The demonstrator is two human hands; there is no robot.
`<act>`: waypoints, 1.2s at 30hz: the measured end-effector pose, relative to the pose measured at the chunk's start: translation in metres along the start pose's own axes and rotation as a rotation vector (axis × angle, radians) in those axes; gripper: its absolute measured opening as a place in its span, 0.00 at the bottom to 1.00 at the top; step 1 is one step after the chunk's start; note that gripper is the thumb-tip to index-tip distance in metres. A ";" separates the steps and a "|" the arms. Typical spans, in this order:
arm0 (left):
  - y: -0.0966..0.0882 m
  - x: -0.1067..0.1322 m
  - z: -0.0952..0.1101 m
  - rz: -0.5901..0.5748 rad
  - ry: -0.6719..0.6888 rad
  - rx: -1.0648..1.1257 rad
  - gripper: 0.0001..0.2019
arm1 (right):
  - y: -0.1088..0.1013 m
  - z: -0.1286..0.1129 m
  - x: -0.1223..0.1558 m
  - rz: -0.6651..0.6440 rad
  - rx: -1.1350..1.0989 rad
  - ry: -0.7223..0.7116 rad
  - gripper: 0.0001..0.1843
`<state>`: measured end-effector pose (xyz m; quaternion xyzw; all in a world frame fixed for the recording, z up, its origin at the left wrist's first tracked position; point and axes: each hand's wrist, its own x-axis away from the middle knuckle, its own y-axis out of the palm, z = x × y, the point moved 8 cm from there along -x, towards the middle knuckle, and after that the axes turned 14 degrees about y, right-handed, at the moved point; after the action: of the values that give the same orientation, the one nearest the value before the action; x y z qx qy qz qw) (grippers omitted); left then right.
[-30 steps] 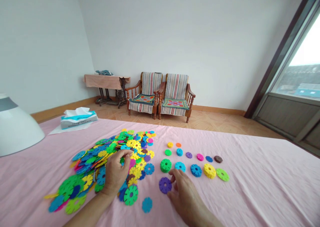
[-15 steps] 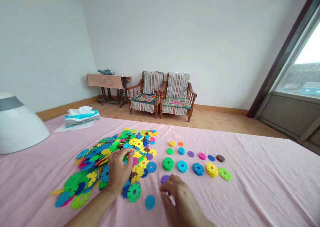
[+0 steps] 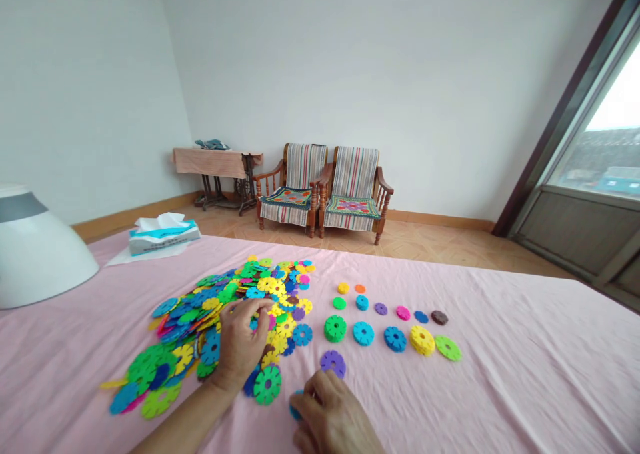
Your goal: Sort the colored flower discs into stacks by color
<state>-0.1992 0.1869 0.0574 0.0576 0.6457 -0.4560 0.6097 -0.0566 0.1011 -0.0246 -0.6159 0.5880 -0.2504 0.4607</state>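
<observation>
My right hand (image 3: 333, 414) is at the near edge of the cloth, its curled fingers on a blue notched plastic disc (image 3: 296, 405) that they partly cover. Just beyond those fingers lies a purple disc (image 3: 333, 363), flat on the cloth. Over the right side of a heaped pile of mixed notched discs (image 3: 185, 314) hovers my left hand (image 3: 245, 339). Its thumb and forefinger are bent with a gap between them, and I see nothing held there. A green disc (image 3: 267, 384) lies between my two hands.
Sorted discs form rows at the right: a green stack (image 3: 335, 329), a light blue disc (image 3: 363, 333), a yellow stack (image 3: 423, 340), a lime disc (image 3: 449, 348) and smaller ones behind. A tissue box (image 3: 165, 241) and a white rounded object (image 3: 45, 254) stand left.
My right hand has moved left and nearer, from beside the purple disc onto the blue disc. The purple disc is now fully uncovered. My left hand has hardly moved.
</observation>
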 end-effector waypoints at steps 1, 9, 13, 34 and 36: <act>0.000 0.000 0.000 0.000 -0.001 -0.001 0.10 | 0.001 0.000 0.001 0.001 0.010 -0.007 0.12; 0.005 -0.004 0.003 -0.061 0.005 0.024 0.09 | -0.028 -0.009 -0.002 -0.072 -0.101 0.073 0.15; 0.012 -0.006 -0.002 -0.097 -0.012 0.056 0.09 | -0.038 -0.021 -0.011 -0.083 -0.197 0.109 0.18; 0.011 0.005 -0.026 -0.047 -0.110 0.051 0.11 | -0.011 -0.037 -0.029 0.012 -0.159 0.245 0.32; 0.011 0.005 -0.025 -0.048 -0.108 0.053 0.11 | -0.013 -0.038 -0.030 -0.002 -0.174 0.245 0.29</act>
<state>-0.2120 0.2076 0.0437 0.0337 0.6009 -0.4897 0.6308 -0.0880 0.1179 0.0102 -0.6189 0.6586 -0.2722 0.3304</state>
